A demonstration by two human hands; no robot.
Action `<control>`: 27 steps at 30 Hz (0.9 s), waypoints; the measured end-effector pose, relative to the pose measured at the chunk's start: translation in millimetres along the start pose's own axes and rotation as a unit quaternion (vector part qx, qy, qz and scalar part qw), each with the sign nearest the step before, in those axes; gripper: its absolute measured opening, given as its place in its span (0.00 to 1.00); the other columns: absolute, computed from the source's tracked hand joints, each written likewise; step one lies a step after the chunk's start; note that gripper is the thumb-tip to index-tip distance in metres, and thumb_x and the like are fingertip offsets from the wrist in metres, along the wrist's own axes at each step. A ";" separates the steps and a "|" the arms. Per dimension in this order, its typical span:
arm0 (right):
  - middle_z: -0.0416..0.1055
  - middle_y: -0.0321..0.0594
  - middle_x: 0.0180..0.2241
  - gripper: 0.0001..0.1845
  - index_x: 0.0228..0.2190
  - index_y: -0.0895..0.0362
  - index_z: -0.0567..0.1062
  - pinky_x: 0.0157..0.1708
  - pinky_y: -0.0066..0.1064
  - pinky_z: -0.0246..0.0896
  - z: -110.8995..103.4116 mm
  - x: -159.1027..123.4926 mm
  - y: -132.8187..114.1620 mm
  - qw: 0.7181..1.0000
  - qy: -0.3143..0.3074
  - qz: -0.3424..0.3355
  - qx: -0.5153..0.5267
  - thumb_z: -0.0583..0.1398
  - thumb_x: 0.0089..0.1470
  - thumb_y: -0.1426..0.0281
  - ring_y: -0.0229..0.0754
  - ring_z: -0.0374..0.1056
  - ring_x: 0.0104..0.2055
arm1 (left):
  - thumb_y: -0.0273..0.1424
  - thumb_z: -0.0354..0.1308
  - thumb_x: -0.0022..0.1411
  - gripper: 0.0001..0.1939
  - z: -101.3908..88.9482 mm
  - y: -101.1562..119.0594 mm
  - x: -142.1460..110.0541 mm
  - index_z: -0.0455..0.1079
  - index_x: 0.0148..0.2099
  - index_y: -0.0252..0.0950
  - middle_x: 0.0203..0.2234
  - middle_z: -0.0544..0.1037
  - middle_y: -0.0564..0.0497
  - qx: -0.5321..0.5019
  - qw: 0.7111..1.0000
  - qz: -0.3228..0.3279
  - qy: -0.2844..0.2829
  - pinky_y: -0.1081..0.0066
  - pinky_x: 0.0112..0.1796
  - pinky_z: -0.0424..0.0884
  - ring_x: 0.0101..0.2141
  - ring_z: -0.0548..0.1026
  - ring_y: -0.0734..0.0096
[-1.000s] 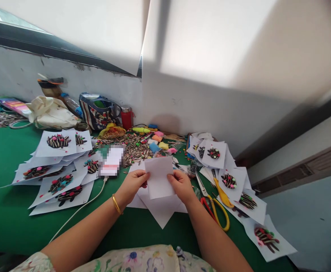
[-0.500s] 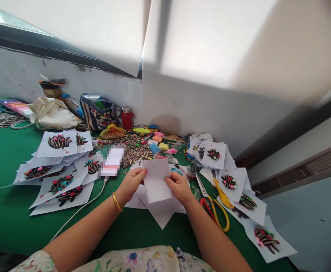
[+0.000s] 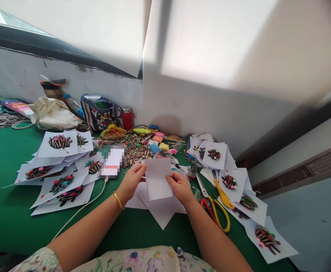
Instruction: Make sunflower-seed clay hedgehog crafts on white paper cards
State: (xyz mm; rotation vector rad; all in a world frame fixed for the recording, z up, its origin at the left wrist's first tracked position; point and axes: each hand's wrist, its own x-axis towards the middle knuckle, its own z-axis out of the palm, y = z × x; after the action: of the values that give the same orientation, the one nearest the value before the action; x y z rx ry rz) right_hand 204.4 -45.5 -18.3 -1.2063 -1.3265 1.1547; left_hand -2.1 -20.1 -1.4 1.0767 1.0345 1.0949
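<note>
A small blank white paper point(image 3: 158, 180) is held up above the table between my two hands. My left hand point(image 3: 131, 182) is closed on its left edge, thumb on top; its other fingers are partly hidden. Gripping the right edge, my right hand point(image 3: 179, 186) has its thumb on the front and its fingers behind. Below it, larger white sheets point(image 3: 162, 215) lie overlapping on the green table, one corner pointing toward me. Just right of my right hand rest scissors point(image 3: 220, 215) with yellow handles and a red-handled tool point(image 3: 208, 210).
Papers with striped seed figures lie in piles at left point(image 3: 58, 146) and right point(image 3: 230, 180). Behind my hands are scattered striped seeds point(image 3: 137, 149) and colored clay lumps point(image 3: 163, 146). A phone point(image 3: 111, 161) with a white cable point(image 3: 81, 206) lies left. A red flask point(image 3: 128, 119) stands by the wall.
The held paper tilts and shifts slightly left, then comes back more upright. Both hands stay on it, the left one loosening a little toward its edge.
</note>
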 end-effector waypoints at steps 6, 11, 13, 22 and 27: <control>0.74 0.39 0.32 0.18 0.35 0.56 0.77 0.35 0.32 0.63 0.5 -0.7 -1.1 0.999 0.039 -0.031 0.015 0.60 0.52 0.55 0.43 0.68 0.34 | 0.45 0.67 0.49 0.22 10.0 -7.1 -10.7 0.76 0.38 0.31 0.30 0.79 0.44 -0.023 0.991 -0.108 -0.079 0.68 0.32 0.70 0.30 0.75 0.65; 0.71 0.37 0.27 0.16 0.32 0.56 0.76 0.29 0.31 0.61 6.7 -2.2 -2.1 1.000 0.011 -0.026 0.005 0.60 0.52 0.56 0.40 0.65 0.29 | 0.48 0.66 0.48 0.24 5.1 -8.9 -6.3 0.77 0.36 0.30 0.26 0.78 0.46 -0.006 0.998 -0.066 -0.001 0.70 0.28 0.66 0.26 0.73 0.66; 0.71 0.37 0.26 0.15 0.32 0.56 0.75 0.28 0.31 0.62 8.4 -1.3 -1.1 1.000 -0.011 -0.015 -0.001 0.60 0.51 0.57 0.40 0.65 0.27 | 0.49 0.64 0.50 0.25 -0.4 -7.3 -3.7 0.77 0.38 0.31 0.28 0.79 0.46 0.024 0.999 -0.039 0.012 0.69 0.29 0.67 0.28 0.74 0.64; 0.60 0.47 0.60 0.30 0.59 0.50 0.63 0.59 0.48 0.51 -3.0 -10.8 -24.7 0.900 0.124 -0.283 -0.306 0.62 0.55 0.63 0.53 0.56 0.61 | 0.40 0.57 0.60 0.14 -16.4 26.4 -9.1 0.78 0.28 0.41 0.25 0.79 0.48 0.431 0.885 0.170 -0.051 0.68 0.30 0.60 0.28 0.73 0.61; 0.77 0.35 0.39 0.12 0.44 0.42 0.76 0.59 0.46 0.40 9.0 -24.8 -46.1 0.834 -0.003 -0.316 -0.451 0.58 0.60 0.68 0.47 0.65 0.48 | 0.37 0.50 0.65 0.16 3.2 37.8 -28.3 0.78 0.34 0.41 0.29 0.80 0.46 0.583 0.777 0.195 -0.132 0.68 0.32 0.60 0.31 0.75 0.61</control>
State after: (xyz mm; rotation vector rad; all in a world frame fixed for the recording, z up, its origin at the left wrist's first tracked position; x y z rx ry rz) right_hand 192.7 -73.4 25.4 -1.1979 -2.1641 -0.0035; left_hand -9.2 -43.7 39.0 2.4572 1.2915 0.4642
